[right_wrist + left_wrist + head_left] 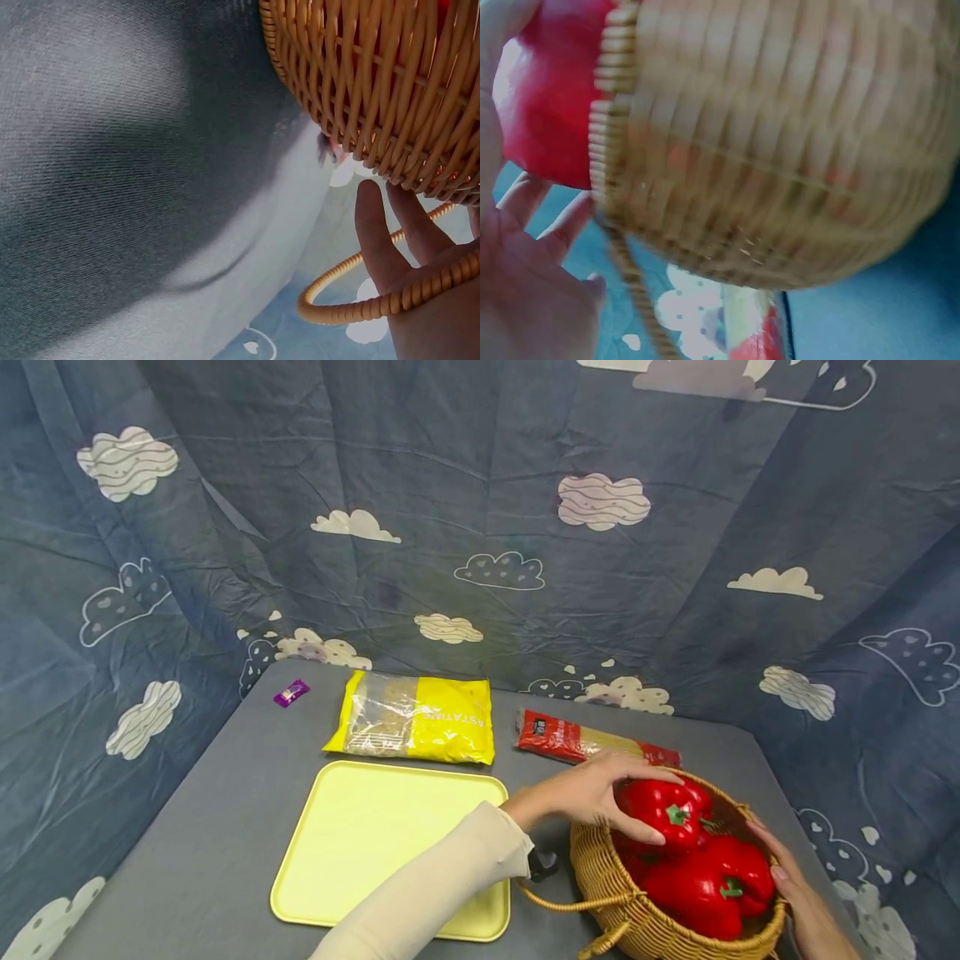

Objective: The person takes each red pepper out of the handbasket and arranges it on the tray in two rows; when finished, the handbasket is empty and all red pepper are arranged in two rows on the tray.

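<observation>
Two red bell peppers, an upper one (667, 806) and a lower one (708, 885), lie in a round wicker basket (607, 885) at the right. My left hand (581, 789) reaches over the basket's left rim, thumb and fingers spread on either side of the upper pepper. In the left wrist view the fingers look loosely extended beside the red pepper (551, 97) and the rim. On the far side, my right hand (798, 885) touches the basket's right rim. In the right wrist view its fingers are straight near the wicker wall, and a looped handle (360, 309) crosses the hand.
A yellow tray (375, 843) lies left of the basket, partly under my left sleeve (442, 877). Behind it are a yellow pasta bag (453, 718) and a small purple wrapped sweet (291, 692). A red spaghetti packet (555, 737) lies behind the basket. Cloud-patterned cloth (420, 485) surrounds the table.
</observation>
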Demonstrator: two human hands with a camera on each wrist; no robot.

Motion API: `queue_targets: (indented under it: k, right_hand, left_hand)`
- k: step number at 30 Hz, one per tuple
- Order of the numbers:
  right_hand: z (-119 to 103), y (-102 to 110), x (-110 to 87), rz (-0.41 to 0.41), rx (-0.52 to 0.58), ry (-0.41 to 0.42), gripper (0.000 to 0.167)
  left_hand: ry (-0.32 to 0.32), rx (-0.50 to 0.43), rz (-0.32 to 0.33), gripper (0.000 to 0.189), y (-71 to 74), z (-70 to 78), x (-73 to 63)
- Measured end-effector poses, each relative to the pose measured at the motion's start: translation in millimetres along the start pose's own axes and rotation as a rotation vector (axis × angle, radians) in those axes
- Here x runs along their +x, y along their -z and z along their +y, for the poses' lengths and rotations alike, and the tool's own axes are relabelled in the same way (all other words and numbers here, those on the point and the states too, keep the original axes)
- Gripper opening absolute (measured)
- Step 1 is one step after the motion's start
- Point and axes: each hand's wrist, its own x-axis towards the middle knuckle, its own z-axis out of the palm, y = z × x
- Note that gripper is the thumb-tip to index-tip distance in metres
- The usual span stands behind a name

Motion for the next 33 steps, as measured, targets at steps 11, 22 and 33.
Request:
queue_targets:
  k: [11, 22, 33]
  right_hand:
    - [-2.9, -0.9, 0.0, -0.001, 0.021, 0.047, 0.052]
    - [-2.5, -1.1, 1.0, -0.001, 0.013, 0.051, 0.052]
    - [-4.3, -2.1, -0.1, 0.014, -0.009, 0.091, 0.052]
  left_hand:
    - [-0.001, -0.365, 0.056, 0.067, 17.3, 9.1, -7.1]
    - [-0.052, -0.426, 0.123, 0.063, 35.3, 11.2, -27.2]
    - [-0.066, -0.420, 0.206, 0.064, 43.3, 3.8, -50.8]
